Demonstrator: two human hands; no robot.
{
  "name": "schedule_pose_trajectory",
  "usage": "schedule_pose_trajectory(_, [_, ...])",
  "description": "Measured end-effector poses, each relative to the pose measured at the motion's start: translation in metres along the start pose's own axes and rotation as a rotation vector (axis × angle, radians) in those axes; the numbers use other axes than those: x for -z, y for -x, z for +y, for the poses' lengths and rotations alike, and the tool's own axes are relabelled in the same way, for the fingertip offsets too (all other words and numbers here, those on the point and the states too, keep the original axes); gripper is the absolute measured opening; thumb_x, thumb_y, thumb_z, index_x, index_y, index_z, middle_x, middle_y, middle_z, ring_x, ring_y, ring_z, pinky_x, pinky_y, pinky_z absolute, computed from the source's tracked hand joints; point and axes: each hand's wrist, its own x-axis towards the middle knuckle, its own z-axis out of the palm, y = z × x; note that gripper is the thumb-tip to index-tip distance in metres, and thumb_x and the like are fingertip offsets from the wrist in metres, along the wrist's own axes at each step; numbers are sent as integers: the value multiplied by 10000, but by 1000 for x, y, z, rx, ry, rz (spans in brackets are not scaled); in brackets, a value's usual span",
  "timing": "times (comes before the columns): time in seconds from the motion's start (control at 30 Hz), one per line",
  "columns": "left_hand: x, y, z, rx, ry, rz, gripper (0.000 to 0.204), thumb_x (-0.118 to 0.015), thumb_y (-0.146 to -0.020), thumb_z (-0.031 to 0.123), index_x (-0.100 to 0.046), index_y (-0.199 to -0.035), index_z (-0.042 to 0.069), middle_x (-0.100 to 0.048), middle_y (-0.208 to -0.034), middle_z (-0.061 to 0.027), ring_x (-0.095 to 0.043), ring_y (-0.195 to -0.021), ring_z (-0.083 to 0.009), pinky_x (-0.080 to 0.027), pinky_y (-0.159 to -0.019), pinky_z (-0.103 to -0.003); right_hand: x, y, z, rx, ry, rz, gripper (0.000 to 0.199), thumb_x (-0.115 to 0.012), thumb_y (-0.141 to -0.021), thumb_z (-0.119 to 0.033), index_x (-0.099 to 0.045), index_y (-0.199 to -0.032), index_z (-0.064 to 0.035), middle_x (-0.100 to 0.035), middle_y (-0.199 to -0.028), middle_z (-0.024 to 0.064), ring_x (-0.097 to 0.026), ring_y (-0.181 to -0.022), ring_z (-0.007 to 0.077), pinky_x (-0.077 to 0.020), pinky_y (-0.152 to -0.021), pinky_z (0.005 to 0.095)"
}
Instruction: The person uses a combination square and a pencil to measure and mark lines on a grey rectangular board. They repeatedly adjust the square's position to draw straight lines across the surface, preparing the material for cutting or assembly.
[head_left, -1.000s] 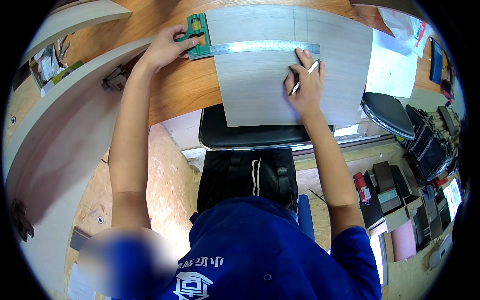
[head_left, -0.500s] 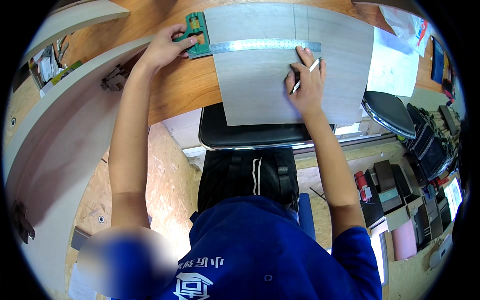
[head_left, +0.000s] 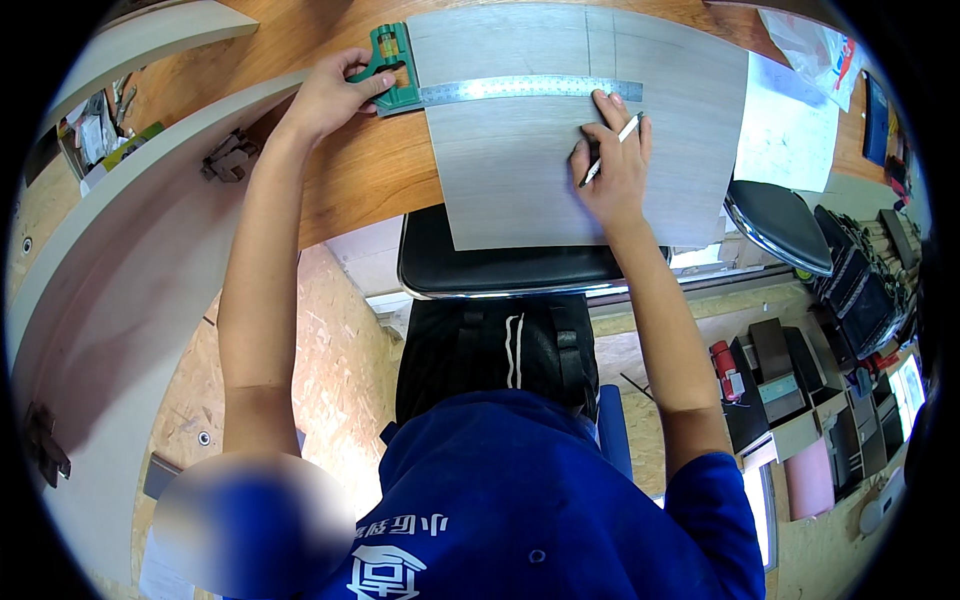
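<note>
A grey wood-grain board (head_left: pixel 520 180) lies over the wooden table's front edge, with two dark lines running from its far edge to the ruler. Across it rests the steel ruler (head_left: pixel 520 88) of a combination square, whose green head (head_left: pixel 393 60) butts against the board's left edge. My left hand (head_left: pixel 335 95) grips that head, thumb on top. My right hand (head_left: pixel 615 170) presses fingertips on the ruler's right end and keeps a white pen (head_left: pixel 612 150) tucked between its fingers, dark tip toward the lower left.
A paper sheet (head_left: pixel 785 125) and a clear plastic bag (head_left: pixel 815 50) lie right of the board. Black stools (head_left: pixel 500 270) stand under its front edge. A curved pale panel (head_left: pixel 130 260) with hinges rises at left. Boxes and a red bottle (head_left: pixel 725 365) sit lower right.
</note>
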Motion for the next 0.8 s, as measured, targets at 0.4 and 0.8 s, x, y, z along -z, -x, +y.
schedule_pose_trajectory(0.4, [-2, -3, -5, -12, -13, 18, 291, -794, -922, 241, -671, -1064, 18, -649, -891, -1, -597, -750, -65, -531, -672, -224, -2, 0, 0, 21, 11, 9, 190, -649, -856, -93, -612, -1038, -132, -581, -1469, 68, -506, -1395, 275, -230, -1203, 587])
schedule_pose_trajectory(0.8, [2, 3, 4, 27, 20, -17, 287, -761, -952, 254, -675, -1098, 22, -673, -967, -19, -622, -858, -74, -556, -744, -233, -4, 2, 3, 19, 19, 10, 183, -643, -865, -96, -610, -1037, -150, -581, -1477, 49, -504, -1396, 263, -224, -1212, 569])
